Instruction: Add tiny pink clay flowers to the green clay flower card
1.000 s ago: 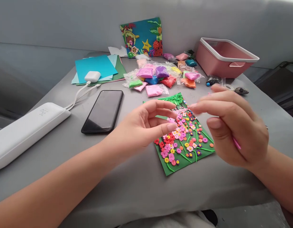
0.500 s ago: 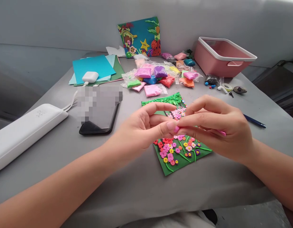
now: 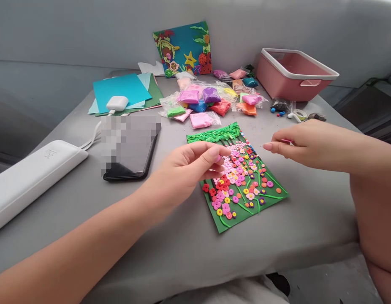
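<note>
My left hand (image 3: pixel 195 162) is closed in a pinch, with a small bit of pink clay (image 3: pixel 218 158) between thumb and finger. It hovers over the left side of a green card (image 3: pixel 211 217) covered in small clay flowers, green stems and a leafy green top strip. To the right of the card, my right hand (image 3: pixel 298 141) hangs above the table with curled fingers. A sliver of pink clay (image 3: pixel 288 141) shows inside those fingers; the rest of it is hidden.
Bags of coloured clay (image 3: pixel 202 120) lie behind the card. A pink basket (image 3: pixel 278 80) stands back right, near small clay balls (image 3: pixel 280 113). An underwater clay picture (image 3: pixel 183 50) leans at the back. Leftward are a phone (image 3: pixel 132 164), a power bank (image 3: pixel 40 177) and coloured sheets (image 3: pixel 119 86).
My hands have parted: the right one has moved right and up, away from the left. The small pink bit stays in my left pinch, and more of the flower card shows.
</note>
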The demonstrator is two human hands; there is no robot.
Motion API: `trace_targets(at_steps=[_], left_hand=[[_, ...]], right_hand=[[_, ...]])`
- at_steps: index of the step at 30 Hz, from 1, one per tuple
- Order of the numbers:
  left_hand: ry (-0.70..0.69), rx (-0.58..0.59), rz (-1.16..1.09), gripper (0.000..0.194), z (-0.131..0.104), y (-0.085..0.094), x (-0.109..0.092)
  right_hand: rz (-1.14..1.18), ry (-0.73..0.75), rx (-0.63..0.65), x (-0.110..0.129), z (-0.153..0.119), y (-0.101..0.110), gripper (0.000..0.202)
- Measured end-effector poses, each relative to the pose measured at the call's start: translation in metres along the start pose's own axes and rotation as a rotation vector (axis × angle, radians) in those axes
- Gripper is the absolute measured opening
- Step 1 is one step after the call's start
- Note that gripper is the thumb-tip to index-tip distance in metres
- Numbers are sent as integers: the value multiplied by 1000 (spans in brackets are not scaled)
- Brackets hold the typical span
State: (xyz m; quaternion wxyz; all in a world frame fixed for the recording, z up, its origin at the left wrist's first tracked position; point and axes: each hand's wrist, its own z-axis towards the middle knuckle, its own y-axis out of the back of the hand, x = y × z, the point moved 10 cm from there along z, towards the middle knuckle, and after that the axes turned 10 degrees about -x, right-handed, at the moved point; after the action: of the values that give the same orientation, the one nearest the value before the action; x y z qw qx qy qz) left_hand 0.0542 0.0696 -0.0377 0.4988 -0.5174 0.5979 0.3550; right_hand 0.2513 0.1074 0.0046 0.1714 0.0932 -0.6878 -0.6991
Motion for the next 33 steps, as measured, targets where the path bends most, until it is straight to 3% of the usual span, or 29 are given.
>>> trace_targets(at_steps=[2,4,8,12,15,19,21,25,33], left_hand=[[-20,-4,26,34,1,1,0],[-50,-31,83,36,3,4,-2],[-103,-95,264,30,7,10,-8],[-132,-137,307,32,9,15,-13],[-134,-140,261,35,9,15,-14],[-96,-70,160,35,6,6,-11],[-76,-8,93,35,3,0,-9],[-65,115,-23,40,-3,-12,-8],[-42,104,-78,50,-5,-11,-6]], right_hand=[[-51,-73,180,-14,-1,-19,59],[-64,-50,251,-7,-2,-31,49],[-38,45,194,28,1,-38,32],[98,87,149,49,0,-38,31],[132,83,21,50,0,-24,33],[277,173,-473,56,-8,26,17],[385,322,-620,69,-21,41,8],[500,585,-605,97,-37,37,14],[458,627,-722,103,-48,39,14]])
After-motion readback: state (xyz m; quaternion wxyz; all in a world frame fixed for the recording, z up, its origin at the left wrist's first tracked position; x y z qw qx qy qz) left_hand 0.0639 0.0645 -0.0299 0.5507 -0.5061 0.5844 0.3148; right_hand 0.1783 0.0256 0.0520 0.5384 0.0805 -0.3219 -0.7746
